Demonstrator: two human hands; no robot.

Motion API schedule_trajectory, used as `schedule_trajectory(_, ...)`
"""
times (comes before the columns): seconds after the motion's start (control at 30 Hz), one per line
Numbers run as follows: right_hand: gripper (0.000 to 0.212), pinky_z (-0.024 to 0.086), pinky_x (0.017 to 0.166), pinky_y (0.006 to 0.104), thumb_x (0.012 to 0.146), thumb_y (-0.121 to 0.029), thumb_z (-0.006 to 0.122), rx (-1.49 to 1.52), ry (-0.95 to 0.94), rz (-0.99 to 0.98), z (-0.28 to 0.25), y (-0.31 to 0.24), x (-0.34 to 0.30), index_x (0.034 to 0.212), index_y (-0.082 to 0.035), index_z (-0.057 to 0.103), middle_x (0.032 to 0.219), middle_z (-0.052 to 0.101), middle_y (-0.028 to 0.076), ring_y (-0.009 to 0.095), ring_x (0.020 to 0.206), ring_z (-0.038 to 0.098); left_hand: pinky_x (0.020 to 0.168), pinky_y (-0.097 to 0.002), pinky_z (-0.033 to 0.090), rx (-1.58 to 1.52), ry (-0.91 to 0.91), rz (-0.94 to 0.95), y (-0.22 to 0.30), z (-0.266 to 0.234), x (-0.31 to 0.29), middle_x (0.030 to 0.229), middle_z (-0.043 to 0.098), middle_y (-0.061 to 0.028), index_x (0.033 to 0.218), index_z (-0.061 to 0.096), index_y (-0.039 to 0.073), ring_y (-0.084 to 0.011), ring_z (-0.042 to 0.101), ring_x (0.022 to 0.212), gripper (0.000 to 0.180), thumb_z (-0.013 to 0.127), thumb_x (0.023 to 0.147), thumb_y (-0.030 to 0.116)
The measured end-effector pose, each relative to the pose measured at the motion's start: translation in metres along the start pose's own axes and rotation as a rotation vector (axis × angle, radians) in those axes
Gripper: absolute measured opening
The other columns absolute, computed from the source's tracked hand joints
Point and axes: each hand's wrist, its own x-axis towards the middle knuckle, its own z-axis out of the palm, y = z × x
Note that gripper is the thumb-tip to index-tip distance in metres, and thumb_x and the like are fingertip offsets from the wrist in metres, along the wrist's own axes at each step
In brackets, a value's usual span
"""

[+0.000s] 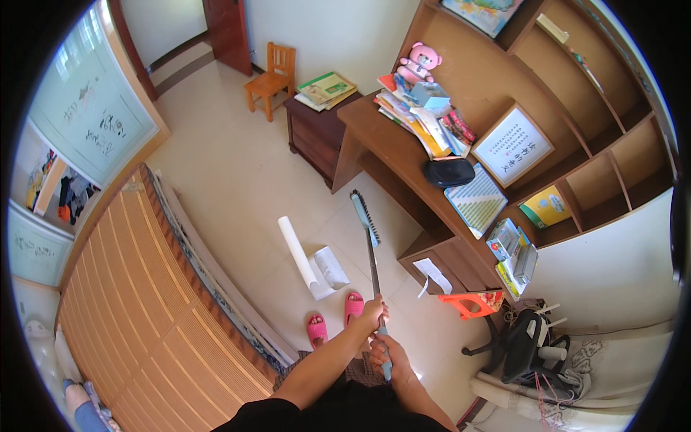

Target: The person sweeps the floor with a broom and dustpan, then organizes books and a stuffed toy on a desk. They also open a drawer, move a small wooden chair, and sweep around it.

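A long-handled brush (373, 270) with a light-blue head, black bristles, a slim dark pole and a light-blue grip is held in both hands. Its lower pole is gripped by the closed left hand (373, 315); its grip is wrapped by the fingers of the right hand (394, 358), just below. The brush head is pointed away from the body, over the pale tiled floor (223, 144); whether the floor is touched cannot be told. Bright pink slippers (353, 311) are worn beside the pole. Left of the pole, a white tube-like roll (296, 248) and a bent white sheet (331, 268) are seen. Farther out, the scene is flanked by a tan slatted mat (137, 266) on the left and a brown wooden desk (374, 131) on the right.
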Motion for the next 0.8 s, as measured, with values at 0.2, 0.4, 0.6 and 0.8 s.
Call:
schedule_trajectory(0.2, 0.019, 0.029, 0.038, 0.0211, 0.086, -0.027, 0.045, -0.174, 0.25, 0.204, -0.004, -0.028, -0.019, 0.086, -0.008, 0.043, 0.059, 0.039, 0.0, 0.006, 0.042, 0.034, 0.03, -0.0219, 0.02, -0.096, 0.08, -0.035, -0.017, 0.01, 0.014, 0.046, 0.027, 0.0033, 0.057, 0.029, 0.014, -0.0076, 0.024, 0.033, 0.039, 0.041, 0.086, 0.037)
schedule_trajectory(0.4, 0.026, 0.024, 0.031, 0.0189, 0.089, -0.031, 0.037, 0.113, 0.125, 0.19, -0.026, -0.026, -0.002, 0.079, -0.008, 0.043, 0.05, 0.034, -0.004, 0.004, 0.03, 0.026, 0.031, -0.0253, 0.023, -0.192, 0.07, -0.091, -0.027, -0.004, 0.035, 0.046, 0.029, -0.0006, 0.061, 0.032, 0.01, -0.0106, 0.027, 0.033, 0.034, 0.042, 0.086, 0.031)
schedule_trajectory(0.6, 0.023, 0.024, 0.032, 0.02, 0.088, -0.028, 0.04, -0.115, 0.208, 0.192, -0.033, -0.04, 0.029, 0.075, -0.009, 0.044, 0.05, 0.033, -0.004, 0.005, 0.033, 0.027, 0.033, -0.0274, 0.031, -0.079, -0.002, 0.011, -0.024, -0.008, 0.068, 0.049, 0.036, -0.0031, 0.068, 0.039, 0.006, -0.0138, 0.036, 0.036, 0.03, 0.044, 0.085, 0.031)
schedule_trajectory(0.8, 0.02, 0.03, 0.034, 0.0247, 0.08, -0.023, 0.05, -0.843, 0.554, -0.057, -0.051, -0.089, 0.079, 0.072, -0.005, 0.044, 0.055, 0.043, 0.002, 0.009, 0.037, 0.036, 0.068, -0.034, 0.047, 1.205, 0.352, 0.926, 0.018, 0.036, -0.012, 0.082, 0.053, -0.0169, 0.102, 0.045, -0.001, -0.0319, 0.055, 0.076, 0.036, 0.052, 0.08, 0.027)
